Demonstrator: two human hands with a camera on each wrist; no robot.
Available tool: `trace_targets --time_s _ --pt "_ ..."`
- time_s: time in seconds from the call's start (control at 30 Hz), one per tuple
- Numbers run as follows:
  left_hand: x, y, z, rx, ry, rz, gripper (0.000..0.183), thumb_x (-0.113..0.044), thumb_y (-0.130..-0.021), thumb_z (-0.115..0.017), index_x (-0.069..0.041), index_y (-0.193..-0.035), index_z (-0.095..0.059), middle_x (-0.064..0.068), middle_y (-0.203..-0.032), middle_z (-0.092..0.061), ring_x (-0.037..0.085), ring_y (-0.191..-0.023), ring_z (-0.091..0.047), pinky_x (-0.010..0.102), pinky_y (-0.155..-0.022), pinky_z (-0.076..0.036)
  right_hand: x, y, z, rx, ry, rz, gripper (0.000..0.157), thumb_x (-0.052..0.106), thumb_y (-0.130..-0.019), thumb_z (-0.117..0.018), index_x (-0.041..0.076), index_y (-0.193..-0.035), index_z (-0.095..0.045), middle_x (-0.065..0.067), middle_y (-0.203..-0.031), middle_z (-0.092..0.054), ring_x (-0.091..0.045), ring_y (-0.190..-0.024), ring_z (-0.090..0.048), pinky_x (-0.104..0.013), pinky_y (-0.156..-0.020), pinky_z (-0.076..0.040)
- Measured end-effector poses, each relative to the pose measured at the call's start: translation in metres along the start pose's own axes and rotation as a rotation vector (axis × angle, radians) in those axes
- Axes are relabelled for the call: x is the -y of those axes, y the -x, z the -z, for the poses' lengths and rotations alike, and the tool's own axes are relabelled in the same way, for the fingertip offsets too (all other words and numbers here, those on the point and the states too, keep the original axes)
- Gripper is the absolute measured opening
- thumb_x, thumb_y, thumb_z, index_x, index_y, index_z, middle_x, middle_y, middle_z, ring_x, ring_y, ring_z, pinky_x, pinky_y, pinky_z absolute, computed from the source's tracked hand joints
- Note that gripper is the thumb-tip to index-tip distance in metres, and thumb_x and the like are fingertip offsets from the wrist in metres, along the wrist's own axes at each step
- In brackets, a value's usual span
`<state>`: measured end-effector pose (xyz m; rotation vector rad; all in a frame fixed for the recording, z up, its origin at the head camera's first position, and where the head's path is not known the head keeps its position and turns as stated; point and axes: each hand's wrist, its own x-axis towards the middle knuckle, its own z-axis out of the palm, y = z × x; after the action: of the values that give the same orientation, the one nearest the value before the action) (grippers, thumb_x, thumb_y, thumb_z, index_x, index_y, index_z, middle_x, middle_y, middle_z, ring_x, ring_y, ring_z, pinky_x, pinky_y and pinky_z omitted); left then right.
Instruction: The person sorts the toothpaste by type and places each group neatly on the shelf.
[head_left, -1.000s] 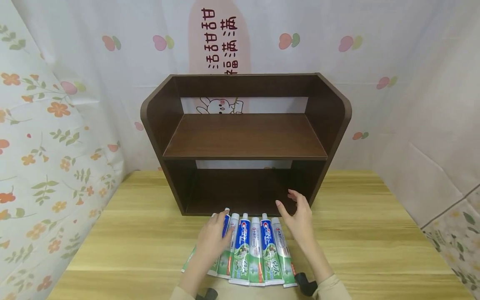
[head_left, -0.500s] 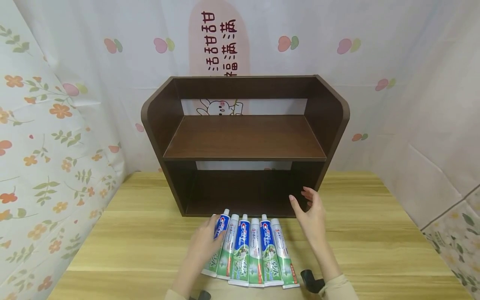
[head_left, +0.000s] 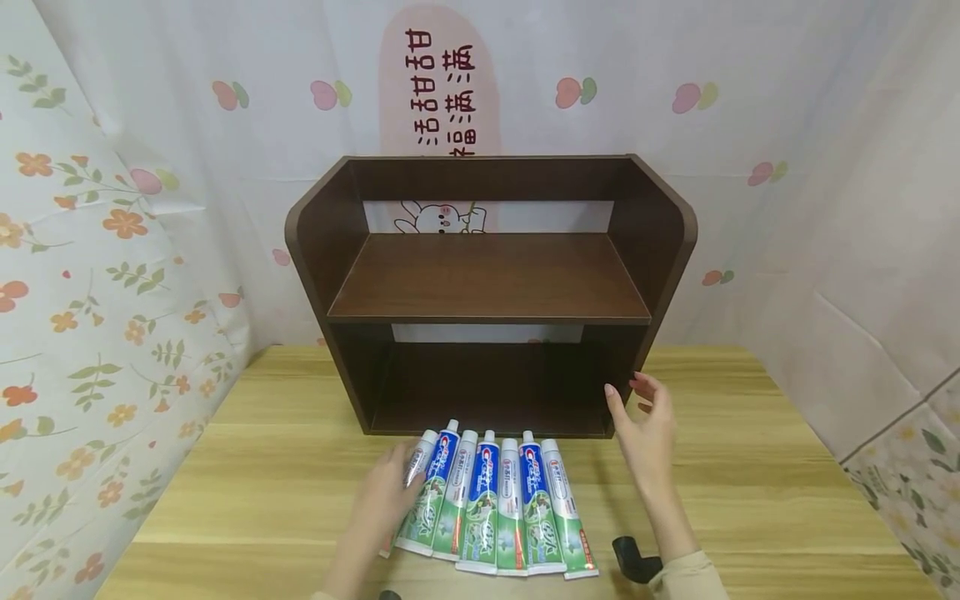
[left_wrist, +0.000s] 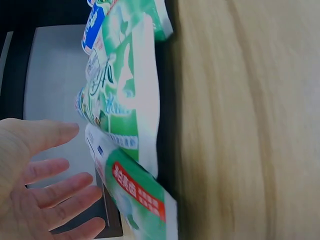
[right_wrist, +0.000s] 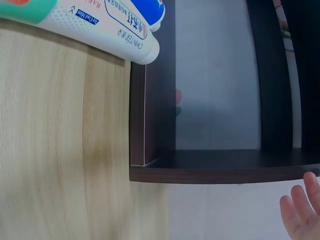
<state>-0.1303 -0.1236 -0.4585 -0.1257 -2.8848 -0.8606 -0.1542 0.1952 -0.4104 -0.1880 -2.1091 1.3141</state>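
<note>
Passage leads over the toothpaste tubes [head_left: 482,508] into the lower bay [head_left: 487,383] of the shelf unit [head_left: 489,262]; its side walls [head_left: 318,242] and middle board [head_left: 491,292] block the way, the table [head_left: 757,475] offers room at right

Before the shelf [head_left: 489,275] I can read "Crest" on the blue-and-green tubes [head_left: 480,508] and 小苏打, "CWINTER" and "Cool Mint" on the outermost white-and-green tube [right_wrist: 97,25] near its right end, while the cloth [head_left: 438,21] behind the shelf shows me 活甜甜 and 福满满, the finer print blurring.

Both hands [head_left: 384,493] [head_left: 647,432] apart, fingers [left_wrist: 65,190] loosely parted, forearms [head_left: 670,518] extended forward
</note>
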Motion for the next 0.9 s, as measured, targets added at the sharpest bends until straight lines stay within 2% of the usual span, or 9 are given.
trace_targets --time_s 0.23,0.53,0.77,0.9 --pt "0.007 0.004 0.005 0.009 -0.018 0.019 0.052 -0.016 -0.077 -0.069 0.003 -0.121 -0.051 0.028 -0.113 -0.057 0.041 -0.098 -0.059 0.052 -0.081 -0.050 -0.005 -0.003 0.002 -0.033 -0.004 -0.026 0.052 0.022 -0.084 -0.065 -0.005 -0.122 -0.042 -0.018 -0.113 -0.051 -0.026 -0.105 -0.045 -0.032 -0.085 -0.038" --pt "0.010 0.005 0.006 0.077 0.058 0.075 0.055 -0.013 -0.076 -0.069 0.009 -0.122 -0.048 0.030 -0.117 -0.054 0.043 -0.101 -0.057 0.052 -0.085 -0.049 -0.009 -0.011 0.005 -0.033 0.013 -0.081 0.054 0.026 -0.085 -0.063 -0.003 -0.124 -0.039 -0.017 -0.115 -0.048 -0.024 -0.106 -0.046 -0.027 -0.084 -0.040" --pt "0.014 0.002 0.004 0.114 0.126 0.092 0.053 -0.009 -0.075 -0.070 0.014 -0.118 -0.049 0.029 -0.107 -0.060 0.037 -0.091 -0.062 0.044 -0.079 -0.053 -0.012 -0.018 0.004 -0.022 -0.017 -0.120 0.056 0.028 -0.085 -0.063 -0.002 -0.126 -0.039 -0.016 -0.116 -0.048 -0.026 -0.106 -0.049 -0.035 -0.086 -0.043" --pt "0.016 -0.002 0.004 0.138 0.119 0.110 0.051 -0.009 -0.074 -0.071 0.014 -0.115 -0.051 0.027 -0.098 -0.063 0.030 -0.081 -0.063 0.040 -0.072 -0.054 -0.014 -0.023 0.003 -0.014 -0.023 -0.122 0.057 0.029 -0.085 -0.063 -0.002 -0.126 -0.040 -0.017 -0.118 -0.049 -0.028 -0.105 -0.050 -0.037 -0.085 -0.044"
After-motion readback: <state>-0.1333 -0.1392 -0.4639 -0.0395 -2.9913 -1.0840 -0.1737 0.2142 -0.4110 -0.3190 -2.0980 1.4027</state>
